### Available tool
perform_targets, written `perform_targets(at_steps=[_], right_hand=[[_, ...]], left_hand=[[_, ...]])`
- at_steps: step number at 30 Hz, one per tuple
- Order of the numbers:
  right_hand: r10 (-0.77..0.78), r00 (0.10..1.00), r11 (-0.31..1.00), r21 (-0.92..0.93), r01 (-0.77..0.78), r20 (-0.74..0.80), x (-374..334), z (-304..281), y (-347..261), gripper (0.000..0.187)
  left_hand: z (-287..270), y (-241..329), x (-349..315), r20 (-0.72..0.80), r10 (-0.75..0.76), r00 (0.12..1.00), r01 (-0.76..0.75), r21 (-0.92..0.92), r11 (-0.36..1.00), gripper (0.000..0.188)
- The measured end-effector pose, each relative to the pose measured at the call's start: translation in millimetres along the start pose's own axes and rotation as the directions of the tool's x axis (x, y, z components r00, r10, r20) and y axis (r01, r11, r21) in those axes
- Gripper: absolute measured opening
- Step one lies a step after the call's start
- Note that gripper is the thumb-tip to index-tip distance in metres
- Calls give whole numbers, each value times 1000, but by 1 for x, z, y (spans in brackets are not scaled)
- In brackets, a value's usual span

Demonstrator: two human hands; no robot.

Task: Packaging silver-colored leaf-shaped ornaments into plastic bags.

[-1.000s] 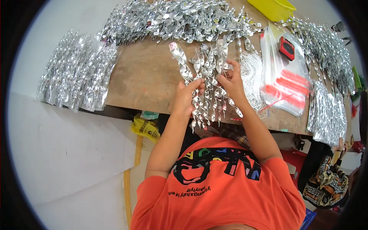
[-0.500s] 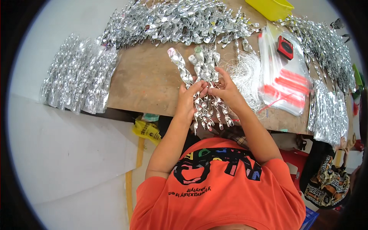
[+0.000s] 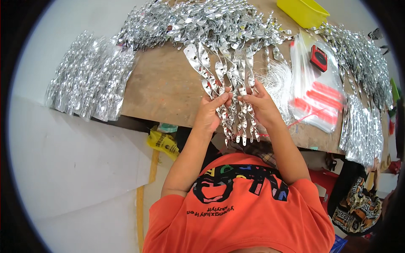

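Several twisted silver foil strips [image 3: 231, 72] are spread side by side above the table's near edge, their lower ends hanging toward my shirt. On the left side of the bunch, my left hand [image 3: 212, 110] is closed, thumb and fingers pinching the strips around mid-length. Closed on the right side of the same bunch is my right hand [image 3: 262, 106], its thumb against the outer strips and its index finger raised along them. Some fingertips are hidden behind the foil. A tangle of thin white string [image 3: 276, 86] lies just right of my right hand.
Loose silver strips [image 3: 194, 23] are heaped along the back of the brown table [image 3: 162, 80]. Bagged strips [image 3: 90, 78] lie left, more [image 3: 362, 126] right. Clear plastic bags [image 3: 310, 82] with a small red device [image 3: 318, 58] sit near a yellow basket [image 3: 301, 12]. Another person [image 3: 358, 204] is lower right.
The strips have fanned out wider and turned flatter toward me, with my hands a little further apart. The view has shifted slightly.
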State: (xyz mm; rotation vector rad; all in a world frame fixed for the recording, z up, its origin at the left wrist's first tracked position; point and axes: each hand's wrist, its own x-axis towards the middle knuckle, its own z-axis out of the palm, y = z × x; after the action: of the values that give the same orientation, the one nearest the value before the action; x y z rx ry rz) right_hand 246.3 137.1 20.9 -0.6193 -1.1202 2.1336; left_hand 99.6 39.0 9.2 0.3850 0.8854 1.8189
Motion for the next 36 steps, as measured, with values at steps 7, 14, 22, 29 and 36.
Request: perform_targets(at_steps=[7,14,22,29,36], right_hand=[[22,999,1000,-8,-22,34,-6,1,-2,75],[23,1000,999,39,-23,13,-5,-2,0,57],[75,997,995,-65,-77,-31,-9,4,-5,49],[91,996,995,-49,-90,14,-2,6,2,55],[92,996,994,-65,-93,-19,-3,11,5,56]], left_hand=[[-6,-3,2,2,-56,998,56,-35,998,32],[1,-1,0,-26,-108,994,108,-26,994,39],[17,0,3,-47,-49,998,50,23,998,41],[9,-10,11,-5,-52,999,51,-74,996,26],[1,-14,14,77,-156,985,170,-246,954,29]])
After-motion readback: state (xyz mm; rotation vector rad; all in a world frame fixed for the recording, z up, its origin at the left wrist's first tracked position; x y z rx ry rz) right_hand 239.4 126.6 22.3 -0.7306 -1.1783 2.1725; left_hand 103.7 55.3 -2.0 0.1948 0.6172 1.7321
